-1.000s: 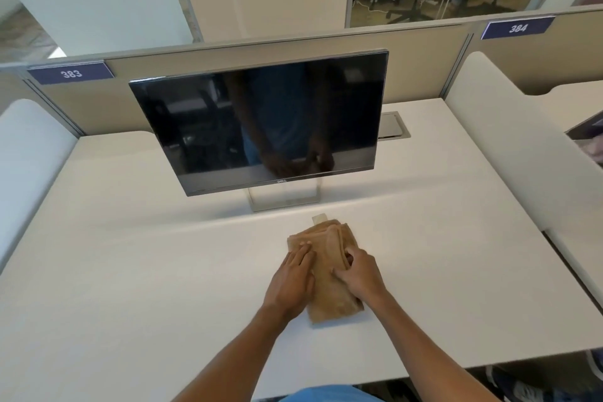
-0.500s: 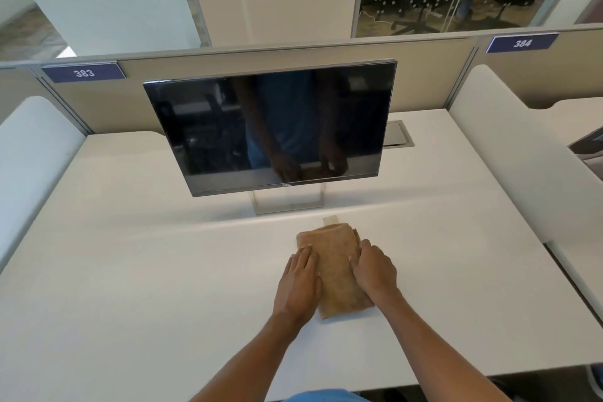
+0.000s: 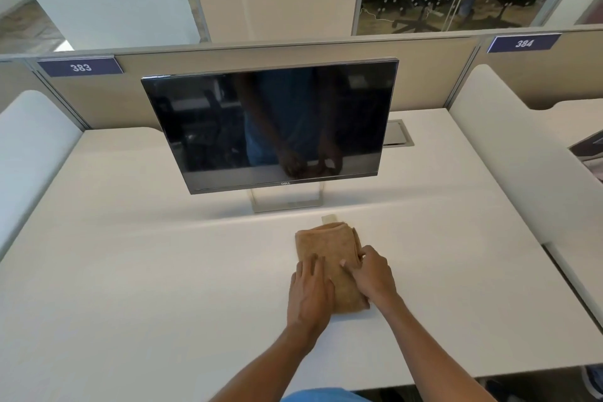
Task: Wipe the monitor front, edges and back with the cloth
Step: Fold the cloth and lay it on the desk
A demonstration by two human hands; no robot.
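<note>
Folded tighter since a second ago, the cloth (image 3: pixel 329 254) lies under both flattened hands, left hand (image 3: pixel 311 290) and right hand (image 3: pixel 372 277), near the counter's (image 3: pixel 130 271) front edge; monitor (image 3: pixel 270 124) stands straight ahead.

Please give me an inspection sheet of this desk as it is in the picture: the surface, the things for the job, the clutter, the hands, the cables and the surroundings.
Surface: white desk, looks bare apart from the items below.
Job's things: dark monitor upright on its stand, screen off; folded tan cloth flat on the desk in front of it, apart from the stand.
Clutter: small beige tab at the cloth's far edge.
Hands: left hand flat on the cloth; right hand curled over its right edge.
Cables: nothing seen; closed cable hatch behind the monitor.
Surroundings: beige partition, labels 383 and 384, glass wall behind.
</note>
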